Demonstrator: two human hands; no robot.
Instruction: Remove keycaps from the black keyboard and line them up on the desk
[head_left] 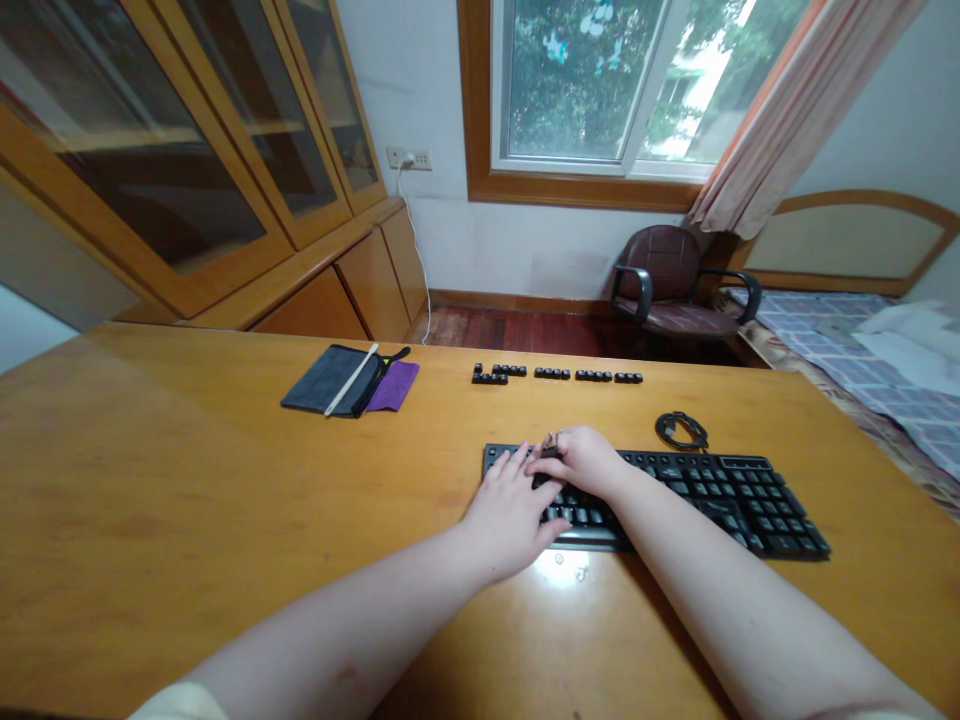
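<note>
A black keyboard lies on the wooden desk in front of me, partly covered by both hands. My left hand rests palm down over its left end, fingers spread across the keys. Just above and right of those fingers, my right hand is closed in a pinch. Between its fingertips is a small dark tool with thin, wire-like parts; its exact shape is too small to tell. Beyond the keyboard, black keycaps are lined up in several short rows near the desk's far edge.
A coiled black cable sits behind the keyboard. To the left lie a grey pouch, a white stick-like brush across it, and a purple cloth. Past the desk stand a chair, a bed and a glass-fronted cabinet.
</note>
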